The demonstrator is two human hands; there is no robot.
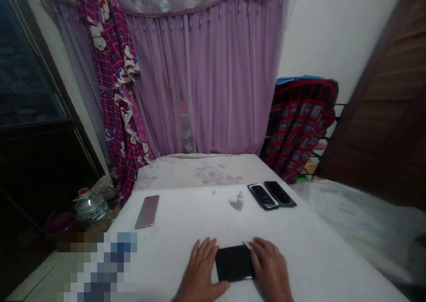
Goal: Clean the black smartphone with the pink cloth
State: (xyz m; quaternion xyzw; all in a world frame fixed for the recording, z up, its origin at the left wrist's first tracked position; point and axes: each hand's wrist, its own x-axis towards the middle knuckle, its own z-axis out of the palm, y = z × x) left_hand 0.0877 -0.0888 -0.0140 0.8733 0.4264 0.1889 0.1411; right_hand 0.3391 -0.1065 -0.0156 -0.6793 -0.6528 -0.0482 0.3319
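Note:
A black smartphone point(234, 263) lies flat and sideways on the white-covered table, directly in front of me. My left hand point(203, 271) holds its left end, with the thumb along the near edge and the fingers stretched by the far left corner. Over the right end of the phone rests my right hand point(270, 266), its fingers bent and close together. A small pale pink piece point(248, 246), perhaps a cloth or wipe, sticks out from under those fingers at the far right corner. Most of that piece is hidden by the hand.
A rose-coloured phone point(147, 212) lies face down at left. Beyond my hands stand a small white spray bottle point(239, 201) and a tiny pale square point(214, 192). Two dark phones or phone parts point(264, 196) point(280, 193) lie at right. A water jug point(91, 204) stands left of the table.

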